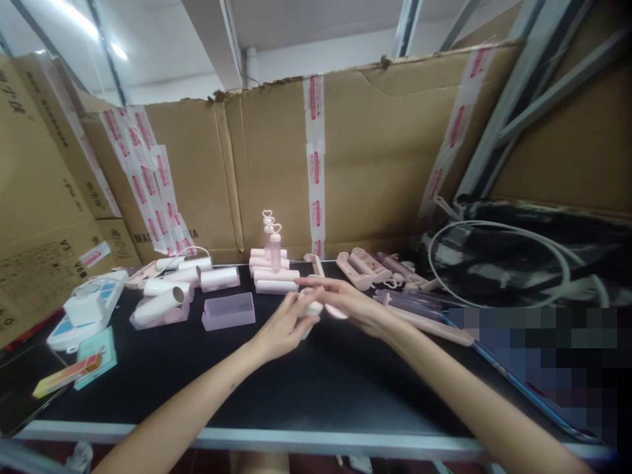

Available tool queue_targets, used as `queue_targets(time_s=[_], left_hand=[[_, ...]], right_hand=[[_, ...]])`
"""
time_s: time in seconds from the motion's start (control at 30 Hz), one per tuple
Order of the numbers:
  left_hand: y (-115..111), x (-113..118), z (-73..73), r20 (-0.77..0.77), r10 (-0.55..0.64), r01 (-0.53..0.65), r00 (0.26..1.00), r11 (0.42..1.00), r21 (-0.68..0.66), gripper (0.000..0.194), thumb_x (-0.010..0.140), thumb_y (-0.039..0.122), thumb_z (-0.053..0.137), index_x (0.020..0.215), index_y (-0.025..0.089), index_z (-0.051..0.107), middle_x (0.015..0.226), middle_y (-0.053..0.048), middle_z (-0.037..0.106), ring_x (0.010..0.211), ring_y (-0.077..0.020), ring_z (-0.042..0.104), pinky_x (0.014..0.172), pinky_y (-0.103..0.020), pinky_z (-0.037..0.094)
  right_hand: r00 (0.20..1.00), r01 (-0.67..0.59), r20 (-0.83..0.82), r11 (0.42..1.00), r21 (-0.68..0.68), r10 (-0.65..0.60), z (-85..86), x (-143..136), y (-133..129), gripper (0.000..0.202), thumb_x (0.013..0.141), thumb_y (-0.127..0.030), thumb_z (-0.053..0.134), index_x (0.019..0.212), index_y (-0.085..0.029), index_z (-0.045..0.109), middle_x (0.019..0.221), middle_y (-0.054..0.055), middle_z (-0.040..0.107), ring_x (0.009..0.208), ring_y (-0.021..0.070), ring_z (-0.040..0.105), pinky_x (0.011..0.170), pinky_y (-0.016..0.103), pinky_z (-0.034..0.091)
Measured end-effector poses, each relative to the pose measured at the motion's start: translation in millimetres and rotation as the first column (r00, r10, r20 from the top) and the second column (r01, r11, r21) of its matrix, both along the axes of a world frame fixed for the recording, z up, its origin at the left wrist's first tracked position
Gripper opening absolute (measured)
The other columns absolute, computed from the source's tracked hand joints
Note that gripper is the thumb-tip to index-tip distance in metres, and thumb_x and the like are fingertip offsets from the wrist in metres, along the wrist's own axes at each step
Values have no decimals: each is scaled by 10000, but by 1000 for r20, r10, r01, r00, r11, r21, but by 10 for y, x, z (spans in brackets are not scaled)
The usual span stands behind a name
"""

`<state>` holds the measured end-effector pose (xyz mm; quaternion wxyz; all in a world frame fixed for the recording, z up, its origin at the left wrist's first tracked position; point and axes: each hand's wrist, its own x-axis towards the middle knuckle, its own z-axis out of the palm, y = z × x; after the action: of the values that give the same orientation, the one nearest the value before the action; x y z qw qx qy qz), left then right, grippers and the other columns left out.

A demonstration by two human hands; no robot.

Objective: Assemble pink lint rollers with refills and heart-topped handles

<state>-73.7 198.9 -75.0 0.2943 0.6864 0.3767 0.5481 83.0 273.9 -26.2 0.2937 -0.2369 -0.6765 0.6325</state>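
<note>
Over the middle of the black tabletop my two hands meet. My left hand (pixel 282 327) is closed, its thumb and fingers pinching a small white plastic piece (pixel 311 308). Right beside it, my right hand (pixel 359 306) reaches in with long fingers touching the same spot. A pale pink rounded piece (pixel 336 311) shows under the right fingers and seems held by them. Just behind the hands lies a stack of pale pink tubes (pixel 276 275), with slim pieces topped by heart-shaped loops (pixel 275 247) standing on it. The fingers partly hide both held pieces.
To the left are an empty lilac tray (pixel 228 313), white tubes (pixel 165 301), a white power strip (pixel 83 316) and a yellow box cutter (pixel 66 375). Pink holders (pixel 363 268) and clear purplish strips (pixel 412 301) lie right. Cardboard walls (pixel 266 158) enclose the back; a white cable (pixel 498 227) loops right.
</note>
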Motion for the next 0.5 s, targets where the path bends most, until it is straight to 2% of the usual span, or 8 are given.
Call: queue_targets(time_s=[0.03,0.1,0.17,0.23,0.33,0.4,0.47,0.5], left_hand=[[6,-8,16,25,20,-19,1000,1000,-16,405,774,210,608,1176,246,572,1097,-85,582,1042,-250,518,1025,-395,293],[26,-14,71,175,105,-103,979,994,-24,322,775,229,618,1097,235,609,1092,-71,591,1058,-232,513,1017,-351,305],[45,0,145,410,179,-170,894,984,-59,293,789,271,613,1079,241,583,1082,-50,598,1040,-208,532,959,-309,366],[49,41,213,624,181,-124,760,983,-135,320,814,328,586,1121,268,519,1071,-33,600,979,-186,570,872,-289,430],[28,137,235,814,170,67,555,966,-248,288,842,355,552,1106,270,474,1032,-37,615,900,-166,608,796,-283,474],[14,203,182,874,222,173,432,931,-322,205,852,318,545,1030,235,486,983,-56,626,865,-162,618,773,-283,489],[13,253,98,901,278,233,333,902,-364,128,860,263,535,971,217,491,941,-60,630,838,-154,621,756,-278,496],[18,269,55,908,294,256,300,892,-373,110,860,242,533,960,214,496,918,-55,631,813,-147,620,740,-271,499]], right_hand=[[999,35,-35,998,-58,-37,-29,-7,27,374,714,-378,688,1041,-199,652,975,42,642,756,120,578,661,227,440],[982,106,-126,969,-224,-137,-116,-41,98,274,783,-400,603,947,-185,649,786,6,596,498,54,437,462,185,354],[953,142,-201,922,-361,-226,-223,-102,160,242,830,-397,521,771,-177,603,631,-24,487,414,54,296,390,188,274],[931,169,-230,895,-412,-282,-316,-177,179,275,832,-389,504,641,-191,495,558,-42,390,413,69,264,392,195,277],[914,205,-248,894,-399,-321,-368,-265,98,363,812,-467,510,601,-208,370,552,-49,324,441,82,276,430,207,322],[887,283,-281,913,-295,-366,-347,-283,-11,416,806,-546,479,607,-211,332,585,-37,324,490,98,327,483,222,366],[865,410,-311,912,-16,-394,-311,-273,-130,437,821,-576,434,606,-207,347,675,-2,385,614,129,423,597,252,418],[866,453,-316,875,171,-387,-296,-263,-184,429,833,-565,425,609,-203,380,751,21,418,710,151,462,669,270,430]])
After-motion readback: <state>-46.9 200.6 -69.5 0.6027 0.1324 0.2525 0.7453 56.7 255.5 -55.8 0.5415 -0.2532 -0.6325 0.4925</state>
